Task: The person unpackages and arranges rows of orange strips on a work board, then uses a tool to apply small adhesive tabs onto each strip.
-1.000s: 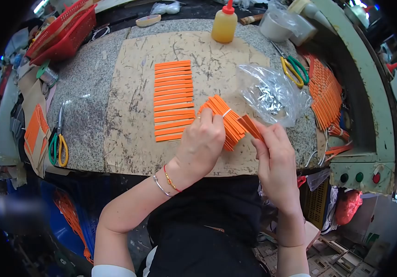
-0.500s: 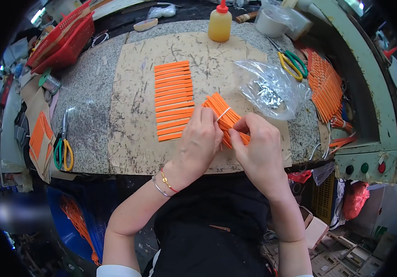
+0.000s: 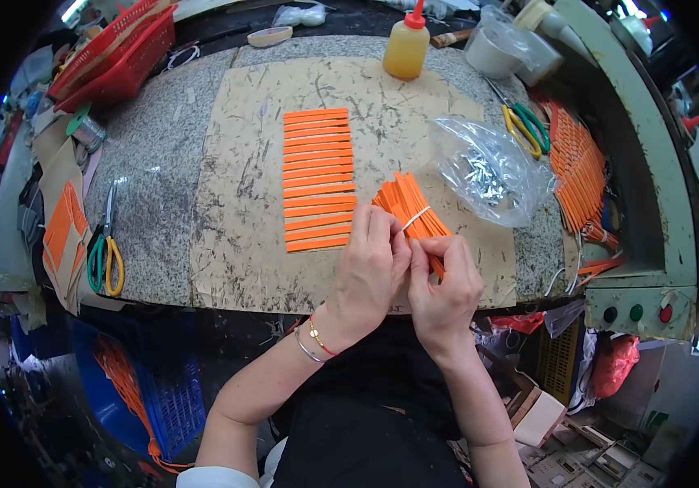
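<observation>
By L hand (image 3: 374, 264) & R hand (image 3: 447, 285), orange bundle (image 3: 411, 198) is being gripped — pinched nr its lower end, white band (image 3: 417, 217) wrapped round it, over tan sheet (image 3: 239, 163). Row of strips (image 3: 317, 181) laid to its L — clear bag (image 3: 492, 163) seen to R.

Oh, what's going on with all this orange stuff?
A person is gripping a bundle of orange strips, tied round with a white band, using the fingers of the left hand and right hand. Loose orange strips lie side by side on a scratched brown sheet. A clear bag lies to the right.
</observation>
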Demonstrator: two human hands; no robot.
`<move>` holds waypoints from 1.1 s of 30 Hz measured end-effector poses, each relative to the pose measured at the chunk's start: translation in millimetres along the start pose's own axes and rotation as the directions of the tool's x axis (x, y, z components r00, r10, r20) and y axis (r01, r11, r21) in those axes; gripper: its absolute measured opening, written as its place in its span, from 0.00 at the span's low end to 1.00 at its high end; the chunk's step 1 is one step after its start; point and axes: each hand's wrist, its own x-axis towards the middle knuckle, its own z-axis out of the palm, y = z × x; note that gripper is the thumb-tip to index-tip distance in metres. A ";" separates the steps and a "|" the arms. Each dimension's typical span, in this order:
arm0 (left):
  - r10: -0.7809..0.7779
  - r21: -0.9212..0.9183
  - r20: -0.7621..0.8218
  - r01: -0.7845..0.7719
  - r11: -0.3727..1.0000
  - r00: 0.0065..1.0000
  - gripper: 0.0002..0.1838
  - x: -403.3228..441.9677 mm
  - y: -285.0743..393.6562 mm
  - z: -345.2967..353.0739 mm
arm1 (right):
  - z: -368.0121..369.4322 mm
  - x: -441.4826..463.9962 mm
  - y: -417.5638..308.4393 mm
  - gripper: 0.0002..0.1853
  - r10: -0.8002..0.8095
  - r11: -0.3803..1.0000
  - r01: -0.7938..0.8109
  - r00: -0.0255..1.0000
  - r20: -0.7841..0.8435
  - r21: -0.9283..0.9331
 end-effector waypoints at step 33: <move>-0.025 -0.697 0.206 0.165 0.698 0.978 0.75 -14.6 -14.1 10.7 | -58.1 48.2 5.5 0.53 -0.326 0.940 0.270 0.891 0.314 0.210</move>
